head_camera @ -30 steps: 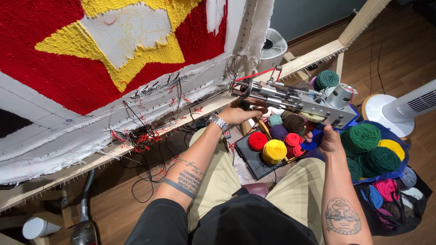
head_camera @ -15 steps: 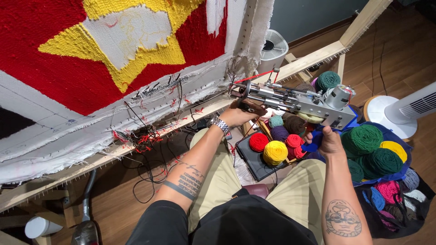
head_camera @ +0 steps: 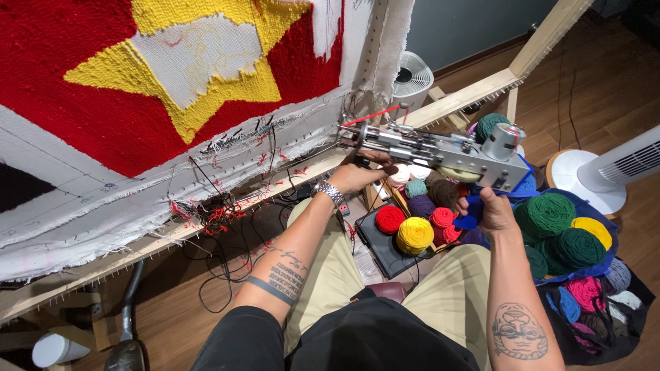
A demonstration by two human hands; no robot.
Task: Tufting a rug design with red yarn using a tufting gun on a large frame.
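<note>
A large tufted cloth (head_camera: 103,103) stretched on a wooden frame (head_camera: 474,96) fills the upper left of the picture: a red field with a yellow star whose centre is bare white, and untufted white backing below it running toward the lower left. Loose red and black yarn ends (head_camera: 213,209) hang in a tangle under its lower edge, left of centre.

At the right edge stands a white tower fan (head_camera: 612,168), and a smaller round white fan (head_camera: 412,75) sits at upper centre behind the frame. Right of centre, a blue bag (head_camera: 605,227) holds dark green and yellow yarn balls, with pink and blue ones lower right. A dark tray (head_camera: 381,244) at centre carries red, yellow, purple and teal yarn balls (head_camera: 414,233).

The grey metal tufting gun (head_camera: 440,152) is held level at upper centre-right, its tip beside the frame's lower beam, red yarn feeding in at the front. The left hand (head_camera: 357,177), with a metal watch at the wrist, curls its fingers closed under the gun's front handle. The right hand (head_camera: 491,209) is wrapped tight around the blue rear grip.
</note>
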